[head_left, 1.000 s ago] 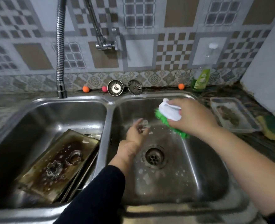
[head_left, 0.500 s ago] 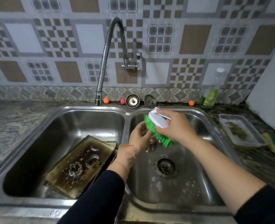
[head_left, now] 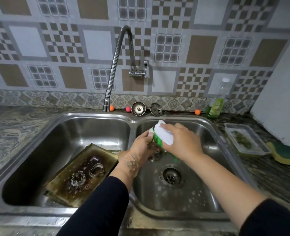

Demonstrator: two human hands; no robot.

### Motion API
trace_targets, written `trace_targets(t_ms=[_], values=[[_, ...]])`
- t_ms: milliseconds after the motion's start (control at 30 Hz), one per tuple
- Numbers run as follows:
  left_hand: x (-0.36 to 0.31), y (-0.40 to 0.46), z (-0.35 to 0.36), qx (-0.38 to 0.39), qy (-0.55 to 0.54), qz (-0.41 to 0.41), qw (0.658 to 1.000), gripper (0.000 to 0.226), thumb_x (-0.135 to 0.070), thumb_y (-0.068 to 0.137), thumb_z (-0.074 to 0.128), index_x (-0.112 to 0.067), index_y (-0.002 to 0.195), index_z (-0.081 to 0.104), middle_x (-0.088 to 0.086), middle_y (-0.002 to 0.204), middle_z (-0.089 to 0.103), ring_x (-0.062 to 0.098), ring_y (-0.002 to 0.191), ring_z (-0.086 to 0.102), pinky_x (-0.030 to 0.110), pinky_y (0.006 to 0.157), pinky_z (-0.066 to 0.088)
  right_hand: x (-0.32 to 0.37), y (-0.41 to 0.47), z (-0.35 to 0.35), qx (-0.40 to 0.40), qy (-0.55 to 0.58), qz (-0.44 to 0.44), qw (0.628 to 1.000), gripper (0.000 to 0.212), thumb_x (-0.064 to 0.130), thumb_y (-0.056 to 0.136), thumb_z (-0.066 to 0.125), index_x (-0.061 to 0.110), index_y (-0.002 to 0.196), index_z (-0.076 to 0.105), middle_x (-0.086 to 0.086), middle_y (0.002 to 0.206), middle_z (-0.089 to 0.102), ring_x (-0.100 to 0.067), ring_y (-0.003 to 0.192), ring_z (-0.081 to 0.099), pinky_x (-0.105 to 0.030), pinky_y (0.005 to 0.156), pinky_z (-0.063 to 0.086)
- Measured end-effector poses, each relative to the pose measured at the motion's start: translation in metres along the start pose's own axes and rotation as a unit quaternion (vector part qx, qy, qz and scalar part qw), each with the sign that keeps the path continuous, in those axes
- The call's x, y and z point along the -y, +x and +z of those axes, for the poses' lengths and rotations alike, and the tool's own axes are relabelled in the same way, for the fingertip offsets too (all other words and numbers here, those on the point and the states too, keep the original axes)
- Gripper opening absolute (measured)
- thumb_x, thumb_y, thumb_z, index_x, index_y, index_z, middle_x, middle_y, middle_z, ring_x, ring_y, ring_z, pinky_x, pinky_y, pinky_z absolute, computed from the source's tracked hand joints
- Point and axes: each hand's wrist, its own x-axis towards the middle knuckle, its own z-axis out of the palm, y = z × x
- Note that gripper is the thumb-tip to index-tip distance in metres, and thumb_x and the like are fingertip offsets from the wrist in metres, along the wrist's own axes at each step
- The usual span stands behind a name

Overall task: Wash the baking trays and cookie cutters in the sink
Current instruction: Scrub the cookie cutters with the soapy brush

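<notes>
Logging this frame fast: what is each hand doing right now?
Left hand: fingers curled on a small item, mostly hidden, cannot tell what.
Right hand: holds the green brush by its white handle.

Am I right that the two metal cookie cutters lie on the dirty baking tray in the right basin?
Not quite. The head view shows the two metal cookie cutters on the dirty baking tray in the left basin, not the right one.
</notes>
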Motion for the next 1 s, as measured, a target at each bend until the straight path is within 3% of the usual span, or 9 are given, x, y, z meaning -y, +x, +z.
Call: trace_targets(t_ms=[67,200,333,500,633,700,800,900,1000], values=[[0.001,-0.003,-0.006,-0.007,-0.003,0.000,1.000,0.027,-0.010,0.102,0.037,-0.014,0.120,0.058,0.006,0.097,0.068,0.016,0.081,0.065,0.030,0.070,0.056,0.003,-0.002,-0.002,0.027,-0.038,-0.024,0.999,0.063,0.042,0.081,0.064,0.048,0.137,0.038,0.004,0.112,0.052,-0.024,0.104,0.059,-0.034,0.076,0.046],[0.005,-0.005,-0.009,-0.004,0.007,-0.006,1.000,0.026,-0.011,0.100,0.044,-0.015,0.121,0.060,0.009,0.103,0.067,0.022,0.091,0.057,0.033,0.077,0.057,0.006,0.001,-0.004,-0.011,-0.045,-0.015,0.999,0.061,0.042,0.082,0.063,0.046,0.138,0.038,0.003,0.114,0.053,-0.025,0.106,0.058,-0.034,0.078,0.046],[0.000,-0.007,-0.018,-0.061,-0.015,-0.006,0.998,0.027,-0.008,0.098,0.049,-0.011,0.125,0.055,0.011,0.090,0.062,0.017,0.072,0.049,0.030,0.066,0.058,0.011,-0.004,0.002,0.029,-0.043,-0.036,0.998,0.062,0.042,0.080,0.065,0.050,0.136,0.039,0.006,0.113,0.052,-0.023,0.105,0.059,-0.031,0.074,0.042],[-0.004,-0.009,-0.020,-0.066,-0.025,-0.007,0.997,0.027,-0.010,0.098,0.050,-0.004,0.124,0.057,0.008,0.083,0.063,0.014,0.064,0.054,0.029,0.069,0.052,0.020,-0.005,0.015,-0.004,-0.046,-0.033,0.998,0.062,0.038,0.082,0.063,0.048,0.138,0.037,0.005,0.113,0.051,-0.024,0.105,0.059,-0.031,0.070,0.039],[-0.001,-0.007,-0.037,-0.115,0.098,0.024,0.988,0.033,-0.014,0.095,0.057,-0.011,0.128,0.056,0.012,0.109,0.066,0.013,0.080,0.060,0.026,0.070,0.054,0.022,0.000,0.018,0.011,-0.079,-0.039,0.996,0.061,0.035,0.083,0.063,0.047,0.137,0.039,0.004,0.116,0.051,-0.024,0.106,0.060,-0.031,0.072,0.040],[-0.006,-0.009,-0.049,-0.146,0.272,0.074,0.948,0.042,-0.017,0.093,0.060,-0.017,0.134,0.052,0.008,0.127,0.060,0.015,0.099,0.061,0.029,0.089,0.051,0.020,0.002,0.019,0.012,-0.093,-0.021,0.995,0.061,0.032,0.084,0.062,0.045,0.138,0.039,0.003,0.118,0.051,-0.025,0.107,0.060,-0.032,0.074,0.043],[-0.023,-0.021,-0.083,-0.178,0.531,0.110,0.821,0.045,-0.016,0.091,0.060,-0.019,0.135,0.050,0.004,0.125,0.049,0.019,0.113,0.054,0.023,0.101,0.037,0.016,0.001,0.025,0.019,-0.093,-0.008,0.995,0.062,0.036,0.083,0.064,0.044,0.139,0.038,0.002,0.117,0.051,-0.026,0.106,0.060,-0.034,0.076,0.047],[-0.029,-0.039,-0.136,-0.201,0.664,0.007,0.720,0.036,-0.018,0.090,0.055,-0.022,0.125,0.054,0.004,0.127,0.048,0.024,0.110,0.054,0.033,0.102,0.042,0.010,0.001,0.030,0.023,-0.091,-0.001,0.996,0.064,0.041,0.082,0.063,0.044,0.140,0.036,0.002,0.116,0.051,-0.026,0.104,0.060,-0.034,0.076,0.049],[-0.022,-0.059,-0.175,-0.162,0.748,-0.127,0.631,0.039,-0.021,0.085,0.058,-0.027,0.123,0.055,0.002,0.130,0.049,0.027,0.113,0.054,0.042,0.100,0.044,0.007,0.004,0.034,0.027,-0.094,0.014,0.995,0.064,0.043,0.081,0.063,0.045,0.139,0.037,0.002,0.115,0.051,-0.026,0.105,0.060,-0.032,0.073,0.046]])
